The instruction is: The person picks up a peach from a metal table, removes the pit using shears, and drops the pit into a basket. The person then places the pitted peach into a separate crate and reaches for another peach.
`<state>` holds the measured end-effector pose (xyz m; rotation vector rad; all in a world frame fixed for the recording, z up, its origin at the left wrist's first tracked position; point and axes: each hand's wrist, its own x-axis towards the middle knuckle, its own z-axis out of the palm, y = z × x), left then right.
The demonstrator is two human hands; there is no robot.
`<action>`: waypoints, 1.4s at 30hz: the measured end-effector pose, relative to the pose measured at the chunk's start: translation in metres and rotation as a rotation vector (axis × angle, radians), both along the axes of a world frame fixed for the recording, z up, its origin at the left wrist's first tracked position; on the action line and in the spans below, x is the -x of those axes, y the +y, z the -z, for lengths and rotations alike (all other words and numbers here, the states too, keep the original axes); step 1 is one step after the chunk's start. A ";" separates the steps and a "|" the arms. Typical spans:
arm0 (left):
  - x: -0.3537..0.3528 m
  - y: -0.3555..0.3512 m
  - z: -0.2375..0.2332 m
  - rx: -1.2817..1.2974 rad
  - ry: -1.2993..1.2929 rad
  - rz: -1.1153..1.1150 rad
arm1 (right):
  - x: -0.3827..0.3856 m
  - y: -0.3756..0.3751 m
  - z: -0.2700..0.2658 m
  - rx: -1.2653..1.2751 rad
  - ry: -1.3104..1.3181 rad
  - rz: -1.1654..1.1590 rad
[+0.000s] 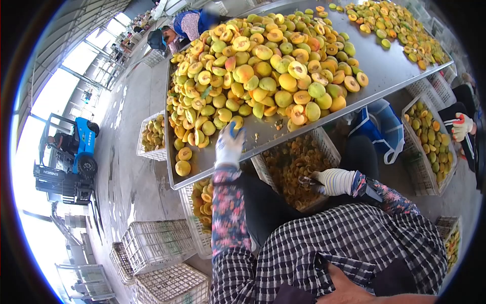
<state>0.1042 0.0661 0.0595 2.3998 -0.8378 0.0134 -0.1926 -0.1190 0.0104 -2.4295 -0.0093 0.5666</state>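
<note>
My left hand (230, 147), in a white glove with blue on the fingers, reaches over the near edge of the metal table (202, 164). Its fingers are apart and touch a yellow peach (236, 121) at the front of a large pile of peaches (263, 71), many cut in half with brown centres showing. My right hand (336, 181), in a striped white glove, is closed around a metal tool (307, 181); its working end is too small to make out. Below that hand stands a crate (329, 144) of brownish, pulpy scraps (291, 167).
Crates of peaches stand at the left (153, 134) and right (430, 137). Stacked crates (157, 245) lie lower left. A blue bag (379, 129) hangs beside my knee. Another person (190, 25) bends at the far side; a gloved hand (461, 126) shows right. A blue forklift (83, 144) stands left.
</note>
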 end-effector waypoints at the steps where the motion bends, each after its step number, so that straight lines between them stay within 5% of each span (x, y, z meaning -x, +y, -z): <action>1: -0.011 -0.026 0.004 -0.003 0.042 0.043 | 0.000 0.001 -0.004 -0.012 0.009 0.024; 8: -0.051 -0.147 0.054 -0.243 0.349 -0.166 | 0.010 -0.003 -0.008 -0.077 0.096 0.132; 14: -0.102 -0.129 0.101 -0.102 0.570 -0.114 | 0.014 -0.005 -0.013 -0.103 0.032 0.137; 17: -0.072 -0.082 0.075 0.475 0.928 -0.196 | 0.010 -0.004 -0.015 -0.088 0.000 0.121; 19: -0.046 -0.047 0.055 0.909 1.218 -0.076 | 0.006 -0.001 -0.024 -0.088 -0.037 0.129; 21: -0.004 -0.024 0.038 1.272 1.380 0.269 | -0.001 0.003 -0.028 -0.137 -0.143 0.144; 23: 0.038 -0.014 0.019 1.472 1.529 0.403 | -0.014 0.008 -0.034 -0.210 -0.280 0.215; 27: 0.089 -0.017 0.013 1.601 1.600 0.252 | -0.043 0.018 -0.064 -0.313 -0.520 0.315; 31: 0.115 -0.028 0.015 1.467 1.359 0.030 | -0.060 0.021 -0.056 -0.154 -0.734 0.281; 33: 0.120 -0.032 0.018 1.286 1.022 0.153 | -0.066 0.028 -0.056 -0.018 -0.753 0.280; 35: 0.123 -0.033 0.015 1.465 1.306 0.107 | -0.067 0.031 -0.049 0.043 -0.723 0.306; 40: 0.129 -0.038 0.034 1.143 0.639 0.209 | -0.066 0.037 -0.041 0.033 -0.751 0.306; 42: 0.129 -0.038 0.035 1.161 0.666 0.161 | -0.066 0.036 -0.044 0.040 -0.756 0.280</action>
